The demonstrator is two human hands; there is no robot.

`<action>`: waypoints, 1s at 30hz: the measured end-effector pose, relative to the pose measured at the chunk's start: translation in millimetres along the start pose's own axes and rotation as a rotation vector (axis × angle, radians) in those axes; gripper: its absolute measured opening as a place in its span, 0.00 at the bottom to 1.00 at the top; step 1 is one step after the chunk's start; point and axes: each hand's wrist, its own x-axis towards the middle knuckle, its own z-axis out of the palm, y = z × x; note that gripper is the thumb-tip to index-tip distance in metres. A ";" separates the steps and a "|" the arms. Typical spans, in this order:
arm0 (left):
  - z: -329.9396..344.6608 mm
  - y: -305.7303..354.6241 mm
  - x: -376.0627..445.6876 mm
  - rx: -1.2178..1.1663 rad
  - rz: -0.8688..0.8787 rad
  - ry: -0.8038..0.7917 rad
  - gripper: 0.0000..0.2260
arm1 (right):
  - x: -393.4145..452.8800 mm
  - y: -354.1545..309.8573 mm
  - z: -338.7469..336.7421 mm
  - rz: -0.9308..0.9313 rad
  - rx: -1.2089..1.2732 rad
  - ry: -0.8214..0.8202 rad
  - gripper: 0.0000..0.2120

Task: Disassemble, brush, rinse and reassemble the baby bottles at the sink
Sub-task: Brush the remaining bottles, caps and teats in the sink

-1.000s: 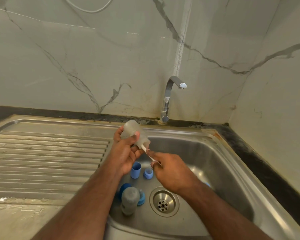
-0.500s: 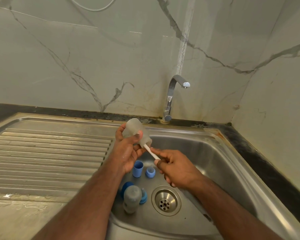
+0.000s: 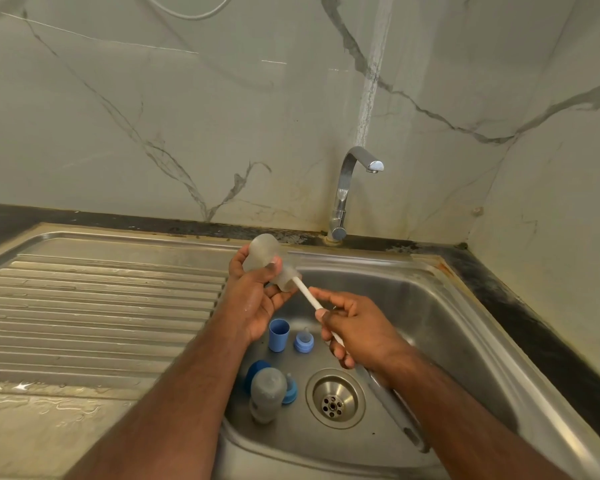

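My left hand (image 3: 253,299) grips a frosted clear baby bottle (image 3: 264,254) above the sink's left rim, its mouth tilted down to the right. A white brush handle (image 3: 307,294) sticks out of that mouth; the brush head is hidden inside. My right hand (image 3: 357,329) pinches the handle lower down, over the basin. On the sink floor lie a second frosted bottle (image 3: 267,393), a blue cap (image 3: 278,335), a blue collar with teat (image 3: 303,342) and other blue parts (image 3: 255,368) beside the lying bottle.
The steel sink basin (image 3: 447,327) has a drain (image 3: 333,398) near the front. A chrome tap (image 3: 347,188) stands at the back, with no water running. A ribbed draining board (image 3: 101,306) lies left, and marble walls close in behind and to the right. Another long tool (image 3: 395,414) lies under my right forearm.
My right hand has drawn the brush handle further out of the bottle, down and to the right. My left hand holds the bottle in nearly the same place.
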 end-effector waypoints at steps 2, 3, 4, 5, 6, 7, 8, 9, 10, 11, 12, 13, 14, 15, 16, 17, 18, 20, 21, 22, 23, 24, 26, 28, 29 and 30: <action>1.8 -2.6 -0.3 0.046 0.014 -0.003 0.28 | 2.8 3.8 7.5 -0.049 -0.288 0.076 0.21; 1.9 -3.1 -0.2 0.061 0.021 -0.002 0.28 | 2.1 3.8 11.9 -0.064 -0.397 0.076 0.21; 1.4 -2.5 -0.1 0.062 0.024 0.003 0.28 | 0.4 2.9 15.4 -0.058 -0.411 0.049 0.21; 0.6 -0.8 -0.5 0.049 0.023 0.007 0.27 | -1.1 1.8 16.5 -0.036 -0.312 -0.005 0.21; 0.0 1.3 -0.7 0.026 0.019 0.005 0.27 | -3.2 -0.4 14.0 -0.001 -0.155 -0.062 0.21; 0.1 3.4 -1.0 -0.003 0.014 -0.003 0.26 | -5.2 -2.7 9.1 0.026 -0.006 -0.103 0.21; 0.1 4.8 -1.3 -0.027 0.010 -0.009 0.26 | -6.8 -4.3 3.8 0.021 0.086 -0.111 0.20; 0.5 5.3 -1.4 -0.039 0.012 -0.011 0.27 | -7.0 -4.2 -0.3 0.008 0.102 -0.086 0.20; 0.6 4.8 -1.0 -0.034 0.018 -0.004 0.27 | -5.7 -2.7 -1.9 -0.013 0.045 -0.030 0.20; 0.8 3.8 -1.2 -0.016 0.025 0.006 0.27 | -3.4 -0.9 -0.1 -0.042 -0.084 0.032 0.20; 1.4 2.2 -1.3 0.004 0.030 0.013 0.27 | -2.3 0.0 3.9 -0.061 -0.239 0.070 0.20; 2.0 0.7 -1.2 0.021 0.031 0.013 0.27 | -2.1 0.4 8.9 -0.067 -0.344 0.082 0.20; 2.1 -0.4 -1.2 0.029 0.030 0.009 0.27 | -2.2 0.7 13.8 -0.056 -0.371 0.072 0.20; 1.7 -0.4 -1.7 0.030 0.027 0.008 0.27 | -3.1 0.1 17.3 -0.036 -0.327 0.036 0.20; 0.9 0.9 -2.0 0.019 0.024 0.007 0.27 | -4.4 -2.1 18.8 -0.008 -0.218 -0.010 0.21; 0.7 2.2 -2.4 0.000 0.018 0.001 0.27 | -5.7 -4.2 17.3 0.015 -0.095 -0.046 0.20; 1.0 2.9 -2.6 -0.015 0.012 -0.010 0.27 | -6.2 -5.3 14.3 0.015 0.009 -0.052 0.20; 3.7 1.5 -4.1 -0.006 0.005 -0.039 0.27 | -3.8 -3.1 10.6 -0.034 0.025 0.033 0.20; 5.9 -0.1 -5.6 0.005 0.002 -0.050 0.27 | -2.0 -0.8 11.4 -0.078 -0.071 0.098 0.21; 8.0 -2.0 -6.7 0.012 -0.002 -0.055 0.26 | -0.2 0.7 13.9 -0.116 -0.185 0.145 0.21; 9.6 -3.5 -7.4 0.016 -0.005 -0.059 0.27 | 0.9 1.5 17.5 -0.140 -0.269 0.169 0.21; 10.4 -4.0 -7.6 0.014 -0.007 -0.064 0.27 | 1.9 2.0 21.3 -0.155 -0.321 0.175 0.21; 10.3 -2.2 -7.8 0.002 -0.014 -0.065 0.27 | 2.7 1.7 25.0 -0.175 -0.388 0.149 0.21; 8.8 0.3 -7.4 -0.002 -0.022 -0.056 0.27 | 5.0 -1.4 20.0 -0.167 -0.417 0.097 0.21; 8.6 1.0 -7.5 -0.004 -0.027 -0.055 0.27 | 5.8 -2.5 15.5 -0.160 -0.419 0.073 0.20; 8.7 1.0 -7.6 -0.010 -0.033 -0.057 0.27 | 6.1 -3.6 11.0 -0.155 -0.410 0.066 0.20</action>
